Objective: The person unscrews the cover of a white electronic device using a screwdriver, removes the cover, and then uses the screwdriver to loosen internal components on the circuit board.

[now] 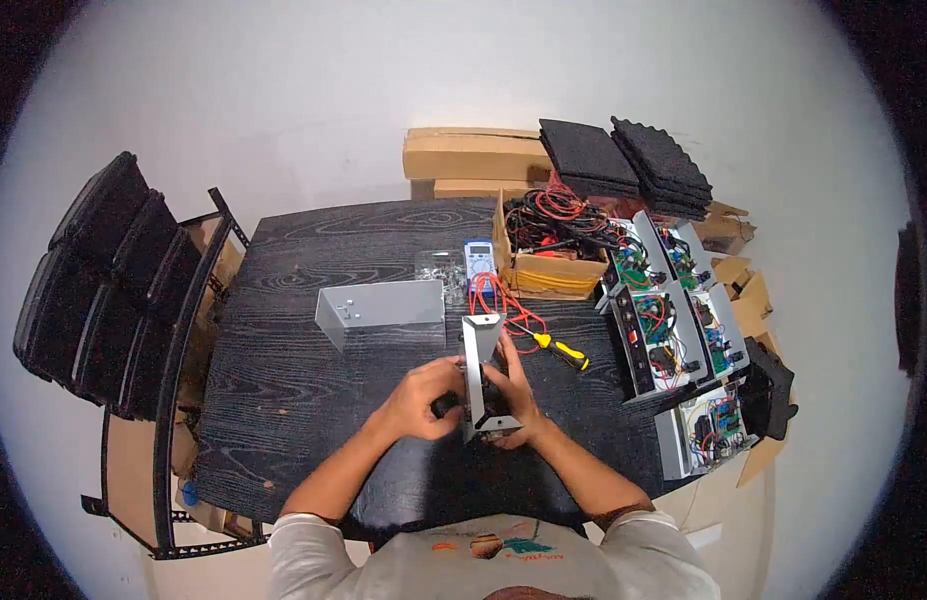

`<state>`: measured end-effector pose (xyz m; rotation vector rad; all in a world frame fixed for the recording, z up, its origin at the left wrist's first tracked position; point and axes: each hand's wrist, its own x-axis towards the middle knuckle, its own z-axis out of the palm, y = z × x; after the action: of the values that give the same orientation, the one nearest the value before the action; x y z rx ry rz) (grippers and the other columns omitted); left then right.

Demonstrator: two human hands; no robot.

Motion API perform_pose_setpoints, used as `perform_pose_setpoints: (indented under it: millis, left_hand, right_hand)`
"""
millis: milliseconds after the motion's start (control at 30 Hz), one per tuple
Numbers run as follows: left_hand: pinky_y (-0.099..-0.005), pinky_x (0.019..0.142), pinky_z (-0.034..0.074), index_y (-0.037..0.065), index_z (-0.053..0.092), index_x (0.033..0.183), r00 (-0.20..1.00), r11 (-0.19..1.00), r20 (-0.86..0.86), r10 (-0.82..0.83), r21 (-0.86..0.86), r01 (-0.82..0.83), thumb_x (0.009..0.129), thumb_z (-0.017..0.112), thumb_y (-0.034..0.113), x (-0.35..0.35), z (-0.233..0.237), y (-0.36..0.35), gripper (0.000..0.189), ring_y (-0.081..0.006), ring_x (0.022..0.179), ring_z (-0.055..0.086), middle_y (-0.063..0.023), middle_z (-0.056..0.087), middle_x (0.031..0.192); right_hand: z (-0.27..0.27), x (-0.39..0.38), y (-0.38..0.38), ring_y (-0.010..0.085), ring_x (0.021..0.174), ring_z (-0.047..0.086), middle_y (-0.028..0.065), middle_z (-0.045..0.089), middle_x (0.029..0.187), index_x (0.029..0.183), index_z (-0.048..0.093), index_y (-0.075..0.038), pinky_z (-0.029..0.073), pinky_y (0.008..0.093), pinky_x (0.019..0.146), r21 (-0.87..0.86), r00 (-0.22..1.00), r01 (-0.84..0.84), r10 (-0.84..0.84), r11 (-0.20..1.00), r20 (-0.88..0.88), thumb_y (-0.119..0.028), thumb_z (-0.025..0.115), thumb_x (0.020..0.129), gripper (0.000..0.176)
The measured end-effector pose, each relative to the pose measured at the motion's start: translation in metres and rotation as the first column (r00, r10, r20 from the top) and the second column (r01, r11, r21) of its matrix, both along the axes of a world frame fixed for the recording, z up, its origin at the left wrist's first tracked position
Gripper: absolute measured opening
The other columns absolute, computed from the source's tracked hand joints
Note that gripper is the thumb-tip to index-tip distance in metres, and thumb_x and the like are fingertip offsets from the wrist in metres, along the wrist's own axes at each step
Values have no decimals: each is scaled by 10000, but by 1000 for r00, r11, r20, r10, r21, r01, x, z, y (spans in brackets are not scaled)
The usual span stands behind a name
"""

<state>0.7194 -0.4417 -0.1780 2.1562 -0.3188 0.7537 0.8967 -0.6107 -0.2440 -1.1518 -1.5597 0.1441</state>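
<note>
A grey metal enclosure (475, 370) with bent flanges is held on edge over the near middle of the table. My right hand (516, 392) wraps its right side, fingers behind and thumb inside the open frame. On the other side, my left hand (425, 398) is closed at the outer face, fingers and thumb curled around a dark spot that I cannot make out. The inside of the enclosure is mostly hidden. A grey bent metal cover (394, 305) stands on the table beyond my left hand. Right of the enclosure lies a yellow-and-black screwdriver (564, 352).
A blue multimeter (480, 262) with red leads lies beside a bag of small hardware (440, 268). A cardboard box (554, 278) holds tangled cables. Several open electronics units (672, 330) line the right edge. Black foam sheets (594, 155) are stacked behind; a shelf rack (184, 370) stands left.
</note>
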Motion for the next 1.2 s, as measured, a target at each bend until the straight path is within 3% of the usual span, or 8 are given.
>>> perform_pose_setpoints:
  millis: [133,233,333,533,633,733,933,1200]
  left_hand:
    - [-585,1176,456,28,665,907,991,1000,131,-27,-12,29,709,732,41,2,-8,-6,209,-366,907,719,-154,692,927]
    - [-602,1180,446,34,668,882,987,995,162,23,-101,-7,715,728,33,3,-19,-12,178,-362,883,721,-148,695,901]
    - [-612,1177,446,36,669,880,982,995,184,35,-102,-16,714,722,28,5,-30,-12,175,-354,843,721,-140,704,888]
    - [-617,1169,453,33,658,891,983,997,167,78,-28,-74,720,698,-11,6,-30,-14,182,-334,779,709,-110,682,831]
    - [-618,1167,453,31,654,862,990,982,51,130,-145,-122,716,685,-32,3,-27,-19,162,-329,765,706,-104,671,803]
    - [-612,1176,444,33,648,853,981,961,102,164,-241,-136,722,685,-30,6,-39,-24,150,-329,753,703,-109,667,793]
    - [-580,1184,447,35,648,857,988,996,141,66,-64,-57,753,678,6,2,-27,-16,113,-353,783,717,-127,675,803]
    - [-585,1183,445,34,638,871,985,986,92,146,-91,-138,758,666,-4,2,-36,-22,122,-354,822,729,-136,683,837]
  right_hand:
    - [6,-1,-8,544,1601,112,361,51,1725,1634,433,-226,133,659,1260,-69,999,39,-37,997,40,-478,874,473,1268]
    - [-3,1,-13,509,1618,85,326,74,1739,1627,437,-142,76,675,1265,-102,978,114,-94,988,184,-534,854,489,1273]
    - [-9,0,-13,485,1626,78,299,99,1746,1617,436,-83,36,683,1265,-83,975,130,-112,988,192,-606,819,505,1287]
    - [-9,4,-12,493,1622,87,307,98,1742,1616,437,-92,32,675,1270,-76,976,97,-80,992,201,-619,819,476,1312]
    - [-4,0,-14,497,1619,99,306,104,1741,1613,436,-96,36,671,1273,-147,975,133,-103,980,199,-563,851,468,1304]
    - [-4,1,-14,501,1617,102,304,115,1740,1615,430,-108,42,673,1273,-156,981,112,-85,981,175,-506,874,446,1312]
    - [-5,1,-12,505,1610,135,291,142,1737,1618,427,-131,58,679,1271,-58,963,139,-121,989,242,-530,859,471,1289]
    - [0,0,-14,485,1607,172,251,193,1734,1616,422,-102,77,693,1266,-58,964,125,-108,990,243,-518,846,498,1265]
